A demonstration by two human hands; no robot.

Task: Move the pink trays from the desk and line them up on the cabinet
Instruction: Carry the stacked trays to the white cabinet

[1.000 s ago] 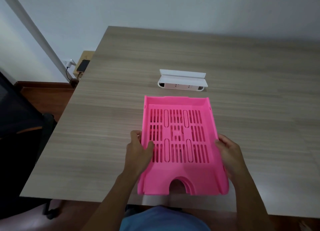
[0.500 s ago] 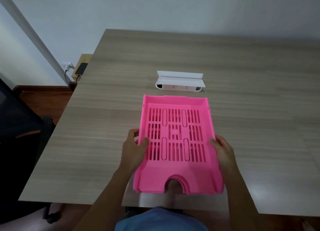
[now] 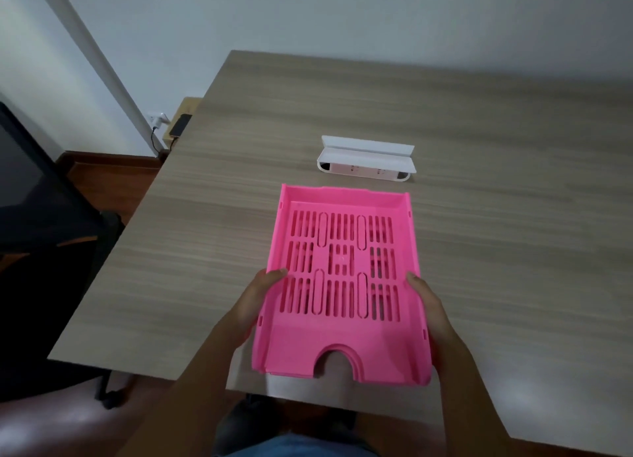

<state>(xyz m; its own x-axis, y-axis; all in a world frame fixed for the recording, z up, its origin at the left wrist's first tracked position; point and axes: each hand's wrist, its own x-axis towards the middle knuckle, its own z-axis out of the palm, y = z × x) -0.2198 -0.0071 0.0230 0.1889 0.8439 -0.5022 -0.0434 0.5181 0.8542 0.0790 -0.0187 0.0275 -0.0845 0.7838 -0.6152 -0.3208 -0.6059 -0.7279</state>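
Observation:
A stack of pink slotted trays [image 3: 342,247] is held over the near part of the wooden desk [image 3: 496,217]; layered edges show at its front left corner. My left hand [image 3: 255,297] grips the stack's left side, thumb on the rim. Gripping the right side is my right hand [image 3: 428,306], its thumb over the right rim. The front end with the arched cut-out sits lower and nearer to me. No cabinet is in view.
A white power strip box [image 3: 365,160] with its lid up lies on the desk just beyond the trays. A black chair [image 3: 41,223] stands at the left. A phone [image 3: 180,125] charges on a small stand by the wall.
The pink stack has been pulled nearer to me, its front end now at the desk's near edge. Both hands kept their grip on the sides, thumbs now over the rims.

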